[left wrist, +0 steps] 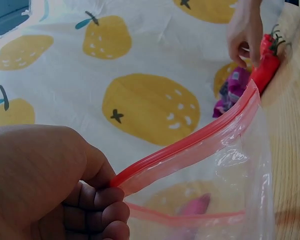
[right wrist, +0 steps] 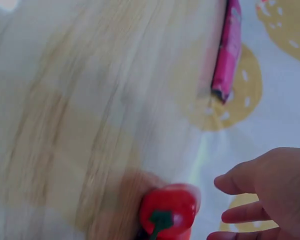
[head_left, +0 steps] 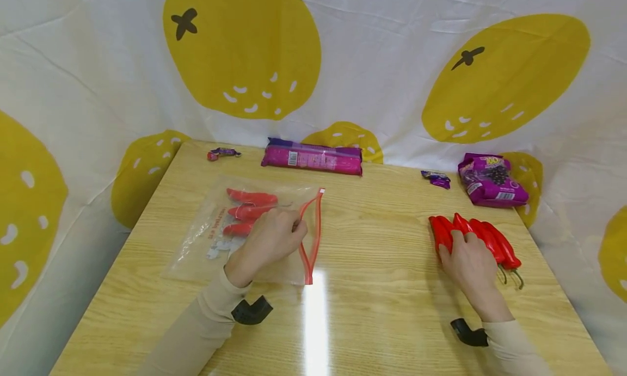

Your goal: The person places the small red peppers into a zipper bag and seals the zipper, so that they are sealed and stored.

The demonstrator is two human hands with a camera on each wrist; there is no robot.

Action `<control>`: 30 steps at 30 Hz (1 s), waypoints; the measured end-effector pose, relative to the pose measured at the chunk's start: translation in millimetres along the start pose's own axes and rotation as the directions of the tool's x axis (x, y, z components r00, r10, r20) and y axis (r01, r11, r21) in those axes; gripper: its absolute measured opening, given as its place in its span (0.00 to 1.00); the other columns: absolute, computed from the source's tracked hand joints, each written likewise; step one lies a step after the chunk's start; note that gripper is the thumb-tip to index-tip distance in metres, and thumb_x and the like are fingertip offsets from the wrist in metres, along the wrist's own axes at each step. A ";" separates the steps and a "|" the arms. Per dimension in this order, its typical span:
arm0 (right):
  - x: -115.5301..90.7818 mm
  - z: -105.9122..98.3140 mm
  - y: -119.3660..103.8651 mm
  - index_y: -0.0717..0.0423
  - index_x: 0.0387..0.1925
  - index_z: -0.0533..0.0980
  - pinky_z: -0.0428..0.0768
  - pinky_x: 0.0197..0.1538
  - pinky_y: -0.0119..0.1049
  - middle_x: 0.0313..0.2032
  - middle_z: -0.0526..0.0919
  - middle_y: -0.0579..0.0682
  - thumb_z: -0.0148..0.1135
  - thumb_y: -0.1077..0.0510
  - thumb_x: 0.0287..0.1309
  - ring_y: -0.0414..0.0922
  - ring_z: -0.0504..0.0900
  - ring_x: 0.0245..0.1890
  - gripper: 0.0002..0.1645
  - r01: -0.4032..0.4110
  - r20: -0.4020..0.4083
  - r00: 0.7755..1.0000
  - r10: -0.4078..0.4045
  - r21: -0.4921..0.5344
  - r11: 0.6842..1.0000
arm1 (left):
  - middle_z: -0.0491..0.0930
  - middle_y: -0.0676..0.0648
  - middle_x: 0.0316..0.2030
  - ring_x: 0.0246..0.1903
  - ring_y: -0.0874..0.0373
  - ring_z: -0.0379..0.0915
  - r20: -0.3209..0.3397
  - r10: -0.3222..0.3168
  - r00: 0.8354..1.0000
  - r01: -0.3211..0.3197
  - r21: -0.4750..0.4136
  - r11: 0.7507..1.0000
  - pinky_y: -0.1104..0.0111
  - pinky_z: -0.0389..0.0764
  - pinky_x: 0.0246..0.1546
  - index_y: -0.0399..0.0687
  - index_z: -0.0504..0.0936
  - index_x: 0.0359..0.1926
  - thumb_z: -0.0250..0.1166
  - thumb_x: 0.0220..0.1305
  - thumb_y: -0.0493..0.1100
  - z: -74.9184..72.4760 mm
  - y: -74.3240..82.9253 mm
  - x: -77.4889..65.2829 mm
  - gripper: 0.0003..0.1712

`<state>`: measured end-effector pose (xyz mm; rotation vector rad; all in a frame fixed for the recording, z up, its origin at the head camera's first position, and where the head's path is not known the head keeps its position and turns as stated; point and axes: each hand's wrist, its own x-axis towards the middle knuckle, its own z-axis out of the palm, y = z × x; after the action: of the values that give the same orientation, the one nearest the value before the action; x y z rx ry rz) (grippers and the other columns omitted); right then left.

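Observation:
My left hand (head_left: 271, 237) pinches the red zip edge (left wrist: 165, 152) of a clear zip bag (head_left: 286, 267) lying on the table, its mouth parted toward the right. Three red peppers (head_left: 252, 213) show inside the bag, beside some white printing or paper that I cannot make out. Over on the right, several glossy red peppers (head_left: 495, 240) lie side by side with green stems. My right hand (head_left: 470, 262) is over the left ones, fingertips at them. In the right wrist view its thumb and fingers (right wrist: 247, 212) are spread, with a red pepper (right wrist: 167, 210) beside them.
A long magenta packet (head_left: 313, 157) lies along the back edge. Small purple-wrapped sweets (head_left: 436, 178) lie at the back right, near a purple bag (head_left: 492, 180). Another wrapped sweet (head_left: 225, 152) sits at the back left. A patterned cloth (head_left: 367, 66) hangs behind the table.

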<state>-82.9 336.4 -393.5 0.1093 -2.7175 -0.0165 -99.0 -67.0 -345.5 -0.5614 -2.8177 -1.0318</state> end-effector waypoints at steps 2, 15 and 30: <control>-1.2 -1.4 4.1 0.69 0.33 0.70 0.67 0.16 0.53 0.24 0.69 0.67 0.64 0.53 0.45 0.64 0.70 0.21 0.22 -0.016 0.047 0.999 0.017 -0.014 1.000 | 0.56 0.54 0.10 0.10 0.64 0.51 -0.002 -0.001 1.000 0.001 0.001 1.000 0.73 0.54 0.11 0.49 0.63 0.11 0.53 0.55 0.39 -0.9 -0.2 -0.4 0.18; -3.9 3.9 7.2 0.63 0.24 0.65 0.60 0.11 0.41 0.14 0.65 0.55 0.64 0.52 0.43 0.52 0.65 0.12 0.21 -0.058 0.238 0.969 0.066 -0.041 0.998 | 0.55 0.55 0.11 0.11 0.65 0.50 -0.005 0.012 1.000 -0.012 -0.008 1.000 0.73 0.54 0.12 0.50 0.62 0.11 0.53 0.55 0.39 -1.6 -1.0 -0.4 0.18; 26.6 -29.4 -84.8 0.54 0.45 0.76 0.71 0.28 0.34 0.33 0.78 0.49 0.61 0.53 0.54 0.43 0.72 0.26 0.16 -0.110 0.329 0.940 -0.090 0.542 0.833 | 0.57 0.54 0.10 0.10 0.65 0.52 0.018 0.002 1.000 -0.001 -0.016 1.000 0.74 0.54 0.11 0.50 0.64 0.11 0.53 0.56 0.39 -2.3 -0.8 -0.4 0.18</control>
<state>-88.7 249.9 -358.2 0.2836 -2.9783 0.8424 -99.0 -69.2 -344.2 -0.5772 -2.8264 -1.0548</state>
